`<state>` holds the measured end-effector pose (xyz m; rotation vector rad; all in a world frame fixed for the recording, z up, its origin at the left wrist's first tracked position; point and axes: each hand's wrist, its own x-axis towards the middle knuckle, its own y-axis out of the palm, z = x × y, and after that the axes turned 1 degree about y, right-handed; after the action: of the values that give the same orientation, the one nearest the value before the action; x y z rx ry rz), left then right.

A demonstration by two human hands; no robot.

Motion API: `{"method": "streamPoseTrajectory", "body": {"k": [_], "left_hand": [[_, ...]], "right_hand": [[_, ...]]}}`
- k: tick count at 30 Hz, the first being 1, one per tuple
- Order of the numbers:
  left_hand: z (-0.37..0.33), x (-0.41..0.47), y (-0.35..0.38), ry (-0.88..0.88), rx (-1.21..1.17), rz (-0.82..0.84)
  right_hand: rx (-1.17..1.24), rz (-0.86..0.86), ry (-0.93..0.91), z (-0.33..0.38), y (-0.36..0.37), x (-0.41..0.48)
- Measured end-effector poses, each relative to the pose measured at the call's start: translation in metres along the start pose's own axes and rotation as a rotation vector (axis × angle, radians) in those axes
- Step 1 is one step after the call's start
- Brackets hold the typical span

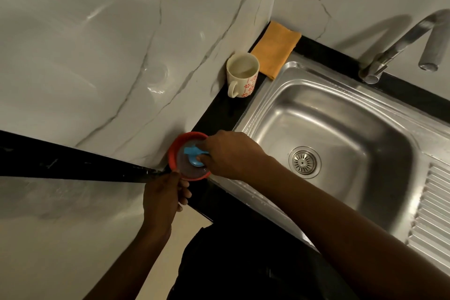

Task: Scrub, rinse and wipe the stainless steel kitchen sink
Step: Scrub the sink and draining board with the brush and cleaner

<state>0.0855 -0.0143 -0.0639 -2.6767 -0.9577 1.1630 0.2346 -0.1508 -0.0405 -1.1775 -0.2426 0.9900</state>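
A stainless steel sink (345,114) fills the right half of the head view, with a round drain (304,161) in its basin and a ribbed drainboard (431,214) to the right. On the black counter left of the sink stands a red round container (173,151). My left hand (163,198) holds its near rim. My right hand (229,153) reaches into the container and grips a blue scrubber (192,153), partly hidden by my fingers.
A white mug with red flowers (242,75) stands on the black counter (219,114) beyond the container. An orange cloth (276,48) lies folded in the corner. The steel tap (404,44) curves over the sink's far side. Marble walls rise behind.
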Motion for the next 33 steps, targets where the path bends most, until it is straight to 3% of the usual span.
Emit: {"method": "streamPoseTrajectory", "body": {"k": [5,8,13,16,19,26,33], "left_hand": [[0.002,-0.004,-0.001,0.029,0.014,0.001],[0.003,-0.009,-0.003,0.039,0.008,0.007],[0.005,-0.029,0.005,0.104,-0.015,-0.049],[0.002,-0.04,0.015,0.171,-0.016,-0.017],[-0.008,-0.048,0.028,0.237,-0.011,0.077],[-0.037,-0.051,0.069,0.325,0.054,0.299],[-0.055,-0.047,0.102,0.403,0.081,0.378]], "right_hand": [[0.101,0.033,-0.04,0.02,0.005,-0.004],[0.225,-0.031,-0.047,0.013,0.003,-0.016],[0.791,-0.181,0.104,-0.015,-0.008,-0.049],[1.27,-0.144,0.299,-0.036,-0.007,-0.078],[1.532,-0.141,0.423,-0.054,0.001,-0.102],[1.688,-0.319,0.729,-0.104,0.035,-0.124],[1.875,-0.458,0.994,-0.105,0.06,-0.052]]}}
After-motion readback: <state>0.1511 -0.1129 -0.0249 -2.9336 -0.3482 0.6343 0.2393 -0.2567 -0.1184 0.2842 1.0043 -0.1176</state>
